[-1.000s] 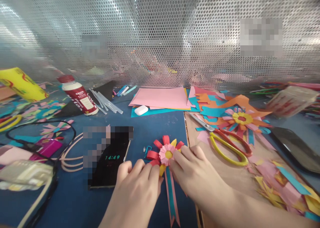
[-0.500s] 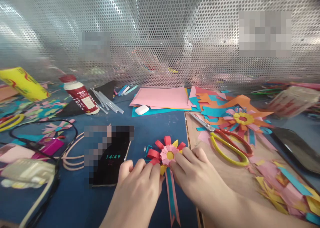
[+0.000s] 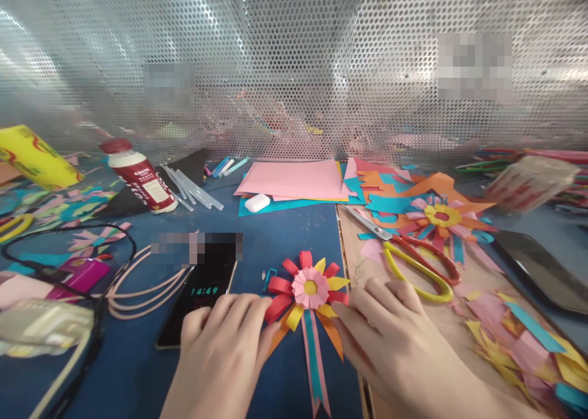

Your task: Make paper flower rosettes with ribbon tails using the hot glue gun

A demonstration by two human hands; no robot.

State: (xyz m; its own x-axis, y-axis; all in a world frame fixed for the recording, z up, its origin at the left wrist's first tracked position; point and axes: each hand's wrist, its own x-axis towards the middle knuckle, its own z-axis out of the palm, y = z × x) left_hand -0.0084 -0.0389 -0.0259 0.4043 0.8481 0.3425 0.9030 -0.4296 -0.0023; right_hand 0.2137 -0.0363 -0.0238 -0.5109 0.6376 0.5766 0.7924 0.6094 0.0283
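Observation:
A paper flower [image 3: 311, 287] lies on the blue mat between my hands. It has a pink pleated ring around a yellow centre, red loops, yellow points, orange tails and a long pink-and-blue ribbon tail [image 3: 314, 358]. My left hand [image 3: 225, 330] is at its left edge, finger and thumb closed around a red loop and the top of an orange tail. On the opposite edge, my right hand [image 3: 386, 330] pinches the outer right petals; its fingertips partly hide them. A black phone [image 3: 199, 299] showing 14:49 lies partly under my left hand.
Scissors [image 3: 404, 253] with red and yellow handles lie on the brown board at right, near a finished paper flower [image 3: 441, 217]. Pink sheets [image 3: 294, 177], a white case [image 3: 257, 203], glue sticks [image 3: 195, 187] and a bottle [image 3: 142, 177] stand further back. Cables [image 3: 133, 284] loop at left.
My hands have moved apart from the flower's middle to its left and right edges, uncovering more red loops, yellow points and the orange tails. The view has shifted slightly.

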